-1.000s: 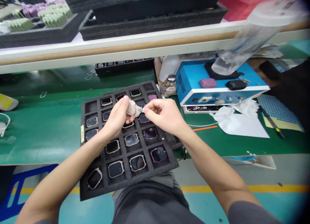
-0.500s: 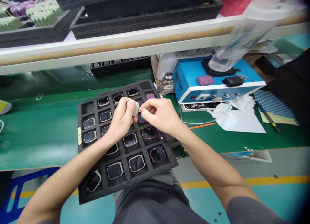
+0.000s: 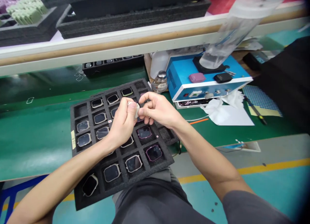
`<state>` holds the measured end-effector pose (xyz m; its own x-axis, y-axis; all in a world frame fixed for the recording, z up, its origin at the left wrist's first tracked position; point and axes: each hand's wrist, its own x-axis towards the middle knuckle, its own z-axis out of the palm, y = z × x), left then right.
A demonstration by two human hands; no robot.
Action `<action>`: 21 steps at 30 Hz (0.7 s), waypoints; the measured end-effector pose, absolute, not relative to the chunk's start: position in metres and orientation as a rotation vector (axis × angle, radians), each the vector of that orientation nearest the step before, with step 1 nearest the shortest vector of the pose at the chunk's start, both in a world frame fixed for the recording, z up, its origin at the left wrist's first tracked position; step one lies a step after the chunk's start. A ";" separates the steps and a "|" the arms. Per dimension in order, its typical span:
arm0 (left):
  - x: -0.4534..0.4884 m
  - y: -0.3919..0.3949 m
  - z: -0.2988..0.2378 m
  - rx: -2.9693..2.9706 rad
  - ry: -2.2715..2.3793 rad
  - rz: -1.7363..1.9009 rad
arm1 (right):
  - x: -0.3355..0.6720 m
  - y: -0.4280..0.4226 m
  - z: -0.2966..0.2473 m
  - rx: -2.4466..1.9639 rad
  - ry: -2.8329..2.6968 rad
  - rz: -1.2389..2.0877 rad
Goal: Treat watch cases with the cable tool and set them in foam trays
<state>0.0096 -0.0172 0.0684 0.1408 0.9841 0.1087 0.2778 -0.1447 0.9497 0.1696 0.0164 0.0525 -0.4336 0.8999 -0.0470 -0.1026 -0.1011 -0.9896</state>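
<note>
My left hand (image 3: 124,120) is closed around a small cream-coloured watch casing (image 3: 137,110), its thumb over the near face. Most of the casing is hidden by the fingers. My right hand (image 3: 157,109) is at the casing's right side, with thumb tip against or very near its edge. Its index finger is raised apart from the thumb and the other fingers are loosely curled. Below both hands lies a black foam tray (image 3: 97,159) with square compartments. Watch faces sit in many of them, such as a purple-rimmed one (image 3: 154,153) and a beige-rimmed one (image 3: 134,163).
A blue box device (image 3: 179,78) stands to the right, bearing a clear cylinder (image 3: 218,46), a purple casing (image 3: 197,77) and a black casing (image 3: 222,77). Beside it is a glass bottle (image 3: 160,83). White paper (image 3: 237,115) lies on the green bench. A shelf edge (image 3: 108,43) crosses above.
The fingers of my right hand have spread from a pinch beside the casing, the index finger lifting. My left hand still holds the casing. The whole view has shifted slightly.
</note>
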 end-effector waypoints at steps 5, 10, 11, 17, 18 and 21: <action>0.015 -0.003 0.073 1.341 1.100 0.972 | 0.193 0.005 0.052 -1.020 -1.293 1.545; 0.003 0.011 0.080 1.180 1.072 1.148 | 0.264 -0.045 0.028 -1.371 -1.035 1.475; 0.001 0.013 0.081 1.168 1.071 1.185 | 0.275 -0.055 0.020 -1.480 -0.951 1.493; 0.006 0.018 0.076 1.093 1.034 1.281 | 0.268 -0.068 -0.019 -1.302 -0.461 1.492; 0.007 0.019 0.075 1.094 1.041 1.290 | 0.263 -0.063 -0.019 -1.193 -0.418 1.455; 0.007 0.022 0.073 1.054 1.058 1.312 | 0.255 -0.046 -0.005 -0.877 -0.370 1.303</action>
<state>0.0073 0.0220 0.0726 -0.0101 0.9999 0.0052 -0.2066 -0.0072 0.9784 0.2552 -0.0464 -0.0047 0.2656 0.9366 -0.2287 -0.6766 0.0121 -0.7362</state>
